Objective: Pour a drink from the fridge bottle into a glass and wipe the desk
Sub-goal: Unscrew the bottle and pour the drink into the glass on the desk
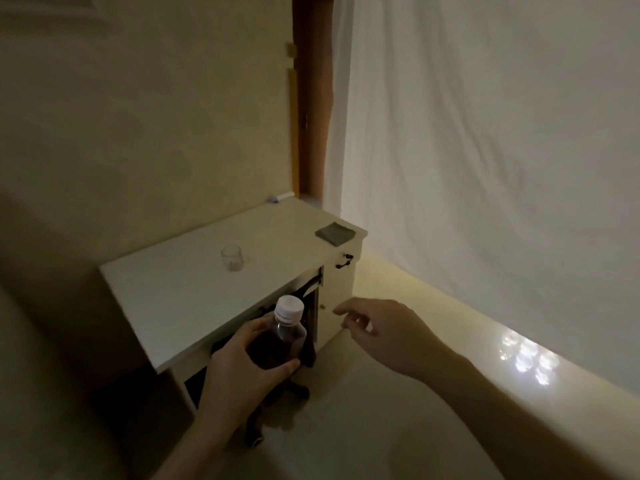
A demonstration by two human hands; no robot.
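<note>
My left hand (239,365) grips a clear plastic bottle (282,336) with a white cap and dark drink, held upright in front of the desk's dark opening. My right hand (377,329) hovers open to the right of the bottle, fingers spread toward the desk's white side panel, holding nothing. An empty clear glass (232,257) stands upright on the white desk top (166,289). A folded grey cloth (335,233) lies flat near the desk's far right corner.
A small black handle (345,260) hangs on the desk's front at the right. A yellowish wall runs along the left, and a white curtain (485,150) hangs on the right. Pale floor (363,427) lies below my arms. The room is dim.
</note>
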